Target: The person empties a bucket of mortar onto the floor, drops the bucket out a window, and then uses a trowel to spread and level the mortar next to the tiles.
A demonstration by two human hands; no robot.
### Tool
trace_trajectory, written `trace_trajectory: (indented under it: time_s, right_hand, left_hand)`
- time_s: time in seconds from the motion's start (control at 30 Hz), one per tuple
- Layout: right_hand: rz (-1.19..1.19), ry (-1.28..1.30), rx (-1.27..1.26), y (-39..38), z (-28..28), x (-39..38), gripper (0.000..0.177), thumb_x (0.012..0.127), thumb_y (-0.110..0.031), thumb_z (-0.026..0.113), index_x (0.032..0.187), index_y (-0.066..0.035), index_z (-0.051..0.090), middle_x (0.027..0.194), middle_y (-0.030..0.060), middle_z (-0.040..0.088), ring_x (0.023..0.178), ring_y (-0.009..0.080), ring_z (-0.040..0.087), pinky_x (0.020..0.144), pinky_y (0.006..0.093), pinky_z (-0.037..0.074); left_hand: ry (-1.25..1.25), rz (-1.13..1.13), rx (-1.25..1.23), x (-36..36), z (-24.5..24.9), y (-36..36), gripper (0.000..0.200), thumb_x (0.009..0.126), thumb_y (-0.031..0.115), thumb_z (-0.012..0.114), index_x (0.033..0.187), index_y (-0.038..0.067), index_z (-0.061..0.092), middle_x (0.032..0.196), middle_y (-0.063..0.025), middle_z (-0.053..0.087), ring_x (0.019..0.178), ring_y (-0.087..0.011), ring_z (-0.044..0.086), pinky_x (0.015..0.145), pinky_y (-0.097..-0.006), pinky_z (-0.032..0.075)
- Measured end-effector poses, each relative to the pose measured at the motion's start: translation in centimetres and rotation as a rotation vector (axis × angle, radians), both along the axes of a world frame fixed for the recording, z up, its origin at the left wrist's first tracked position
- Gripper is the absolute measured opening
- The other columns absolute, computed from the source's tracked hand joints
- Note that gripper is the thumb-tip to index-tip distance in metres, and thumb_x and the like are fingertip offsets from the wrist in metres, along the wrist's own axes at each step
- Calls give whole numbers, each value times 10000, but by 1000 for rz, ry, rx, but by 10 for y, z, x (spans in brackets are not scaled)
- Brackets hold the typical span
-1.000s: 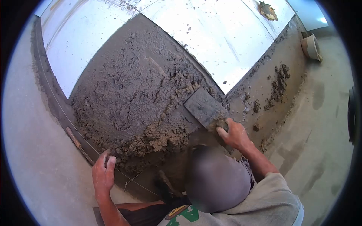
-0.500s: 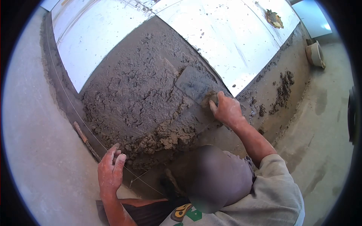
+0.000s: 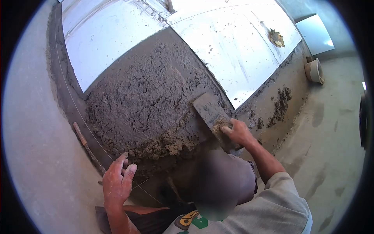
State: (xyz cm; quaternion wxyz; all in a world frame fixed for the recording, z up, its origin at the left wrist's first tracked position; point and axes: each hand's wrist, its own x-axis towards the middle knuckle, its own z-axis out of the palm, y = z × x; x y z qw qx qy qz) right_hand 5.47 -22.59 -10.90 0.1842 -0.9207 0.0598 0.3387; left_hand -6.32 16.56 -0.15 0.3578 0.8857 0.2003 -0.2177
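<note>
My right hand (image 3: 240, 133) grips a flat, mortar-smeared trowel (image 3: 205, 106) over the right side of the wet mortar bed (image 3: 144, 89). The blade slants up and left from my fingers, near the corner of a white tile (image 3: 230, 50). Its handle is mostly hidden by my hand and mortar. My left hand (image 3: 118, 180) is raised at the lower left, beside the string line, with its fingers loosely bent, its thumb apart and nothing held. Crumbly mortar (image 3: 165, 145) is heaped along the near edge of the bed.
A long-handled tool (image 3: 82, 138) lies left of the bed, near the string (image 3: 70, 91). Another white tile (image 3: 105, 35) is at the upper left. A bucket (image 3: 314, 71) stands at the right. A blurred head (image 3: 222, 183) and grey shirt (image 3: 269, 206) fill the lower middle.
My right hand and the trowel have moved toward the near side, and the blade is turned more steeply. The view has shifted slightly. My left hand stays raised and empty.
</note>
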Motion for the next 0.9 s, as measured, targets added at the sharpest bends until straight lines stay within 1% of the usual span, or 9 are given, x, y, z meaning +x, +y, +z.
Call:
trace_trajectory:
  time_s: [0.13, 0.2, 0.23, 0.33, 0.37, 0.4, 0.47, 0.5, 0.9]
  right_hand:
    - [0, -165, -21, 6, 15, 22, 487, 821, -362, 632, 1104, 28, 558, 905, 267, 654, 857, 392, 651, 770, 443, 508]
    - [-385, -62, 366, 19, 30, 41, 311, 867, -280, 590, 1015, -10, 548, 724, 104, 619, 594, 197, 609, 556, 322, 482]
    - [-445, -17, 525, 22, 31, 48, 235, 888, -272, 575, 962, -55, 524, 644, 5, 536, 500, 86, 521, 474, 264, 423]
    - [-410, 148, 515, 36, 36, 68, 213, 893, -266, 571, 926, -63, 516, 656, 1, 541, 499, 84, 518, 478, 257, 423]
    - [-320, 69, 404, 33, 19, 72, 239, 892, -279, 572, 930, -50, 515, 664, 85, 603, 516, 216, 588, 502, 354, 463]
    - [-310, 70, 400, 34, 2, 73, 239, 892, -279, 572, 930, -50, 515, 664, 85, 603, 516, 216, 588, 502, 354, 463]
    - [144, -628, -148, 44, -15, 71, 297, 890, -313, 565, 929, -22, 519, 725, 221, 641, 633, 398, 628, 583, 485, 479]
    - [44, -526, -199, 55, -9, 75, 379, 885, -364, 551, 889, 14, 528, 789, 284, 640, 787, 455, 629, 727, 539, 480]
    - [56, -553, -304, 79, -50, 94, 388, 909, -381, 523, 925, 7, 542, 810, 261, 655, 795, 428, 648, 742, 505, 505]
  left_hand:
    - [8, 6, -28, 2, -5, -2, 468, 895, 332, 605, 1238, 17, 557, 1039, -176, 647, 887, -258, 631, 794, -360, 498]
    - [-37, -23, 2, -1, -15, 2, 478, 888, 344, 614, 1229, 13, 559, 1029, -176, 643, 815, -259, 629, 752, -365, 504]
    - [-83, -56, 25, -3, -19, 4, 488, 882, 356, 624, 1220, 10, 561, 1018, -176, 639, 743, -260, 628, 711, -369, 509]
    - [-58, -51, 18, 1, -18, 4, 474, 885, 354, 620, 1214, 17, 566, 1023, -178, 639, 740, -267, 637, 704, -371, 512]
    - [-65, -42, 15, 2, -19, 5, 474, 885, 354, 620, 1214, 17, 566, 1023, -178, 639, 740, -267, 637, 704, -371, 512]
    - [-83, -49, 6, 2, -20, 6, 472, 885, 357, 621, 1212, 21, 567, 1023, -179, 639, 734, -270, 638, 702, -372, 512]
    - [-94, -49, -6, -2, -20, 7, 469, 885, 359, 621, 1210, 25, 569, 1022, -180, 639, 727, -273, 639, 700, -374, 513]
    - [-97, -54, -4, -3, -20, 7, 473, 882, 362, 624, 1208, 25, 569, 1021, -181, 639, 724, -274, 639, 701, -375, 512]
    - [-85, -58, -54, -6, -13, 4, 469, 872, 345, 633, 1215, 32, 565, 1029, -178, 638, 747, -273, 634, 714, -375, 508]
